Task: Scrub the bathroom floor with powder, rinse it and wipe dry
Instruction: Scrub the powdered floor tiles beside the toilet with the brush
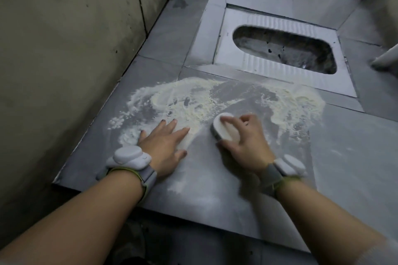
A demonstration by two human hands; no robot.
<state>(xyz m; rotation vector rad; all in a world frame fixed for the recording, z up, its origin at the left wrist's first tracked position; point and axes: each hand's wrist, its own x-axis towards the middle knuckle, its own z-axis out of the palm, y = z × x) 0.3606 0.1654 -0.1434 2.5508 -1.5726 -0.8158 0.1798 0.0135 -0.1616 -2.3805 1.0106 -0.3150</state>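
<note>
1. The right hand point(243, 137) grips a white oval brush point(224, 128), fingers curled over its top and thumb at its near side, and holds it down on the floor point(215, 189). The left hand point(165, 142) lies flat and spread, fingers straight, palm on the floor, holding nothing.
2. The floor is grey tile, dull and dusted with a pale haze near the brush. Its raised slab ends in a step edge on the near side of the brush.
3. One wall point(64, 49) of large greenish tiles, spotted with dark marks, stands well to the left of the brush and meets the floor along a long slanting seam.
4. One squat pan point(280, 49), metal with ribbed foot rests and a dark stained bowl, is set into the floor beyond the brush.
5. One broad patch of cream powder point(193, 101) spreads in an arc between the brush and the pan, reaching left past the left hand and right beyond the brush; swirled streaks run through it, and bare tile shows just beyond the brush.
6. Two arms reach in from below, each with one white wrist device point(129, 157) on a grey and green band.
7. One brush, touching the powder's near edge, lies just right of the left hand.
</note>
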